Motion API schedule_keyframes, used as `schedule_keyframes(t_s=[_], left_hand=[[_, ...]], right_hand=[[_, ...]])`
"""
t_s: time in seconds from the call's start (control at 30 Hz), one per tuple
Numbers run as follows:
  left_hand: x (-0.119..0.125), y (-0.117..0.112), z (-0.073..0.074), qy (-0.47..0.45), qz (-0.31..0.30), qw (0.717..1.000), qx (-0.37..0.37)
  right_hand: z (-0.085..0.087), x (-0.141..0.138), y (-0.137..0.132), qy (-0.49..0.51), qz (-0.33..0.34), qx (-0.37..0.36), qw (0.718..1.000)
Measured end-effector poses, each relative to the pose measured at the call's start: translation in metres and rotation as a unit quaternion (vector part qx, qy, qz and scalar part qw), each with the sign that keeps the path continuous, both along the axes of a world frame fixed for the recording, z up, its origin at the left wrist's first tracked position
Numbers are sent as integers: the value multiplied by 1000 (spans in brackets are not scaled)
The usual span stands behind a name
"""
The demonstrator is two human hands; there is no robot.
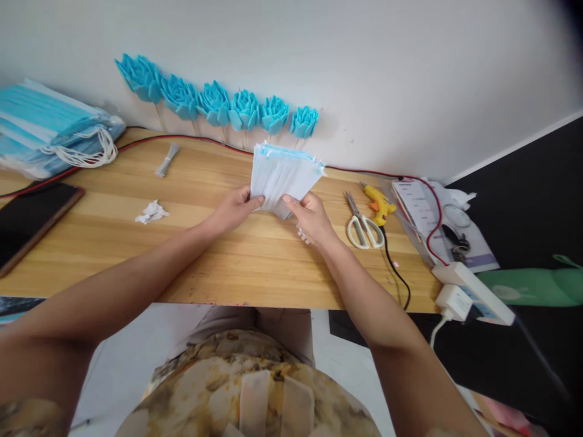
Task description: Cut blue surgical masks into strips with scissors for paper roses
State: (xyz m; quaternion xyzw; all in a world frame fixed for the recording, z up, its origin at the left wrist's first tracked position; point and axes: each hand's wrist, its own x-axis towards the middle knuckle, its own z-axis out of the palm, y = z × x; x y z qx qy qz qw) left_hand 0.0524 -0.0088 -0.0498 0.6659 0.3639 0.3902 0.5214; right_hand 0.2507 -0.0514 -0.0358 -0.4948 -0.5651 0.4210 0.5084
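Observation:
A stack of face masks (285, 173), white on the near face with blue edges at the top, is held upright over the middle of the table. My left hand (237, 206) grips its lower left corner, thumb in front. At the lower right, my right hand (312, 215) pinches the same stack, its thumb pressed on the white side. The fingers behind the masks are hidden. Small white scraps (303, 233) lie just under my right hand. Ear loops do not show on the held masks.
Several blue craft flowers (214, 104) on sticks lean on the wall. Looped masks (54, 127) and a phone (36, 221) lie left, near twist ties (167, 159) and white scraps (152, 212). Right are scissors (364, 227), a yellow glue gun (379, 205) and a power strip (478, 297).

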Motion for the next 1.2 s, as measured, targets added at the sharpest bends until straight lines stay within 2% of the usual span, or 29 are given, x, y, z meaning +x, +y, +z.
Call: schedule_keyframes(t_s=[0.3,0.63,0.8,0.93,1.2], left_hand=[[1,-4,2,-76,-23,997,-14],[5,-4,-4,-50,-8,999,1],[3,-5,1,-71,-15,997,14],[1,-4,4,-102,-23,994,8],[1,-3,3,-21,-1,1000,-13]], right_hand=[[-4,0,2,39,2,4,999],[-6,1,3,22,-2,-10,1000],[-2,0,1,43,-5,-1,999],[-5,1,3,48,15,-1,999],[-5,3,4,28,5,-12,1000]])
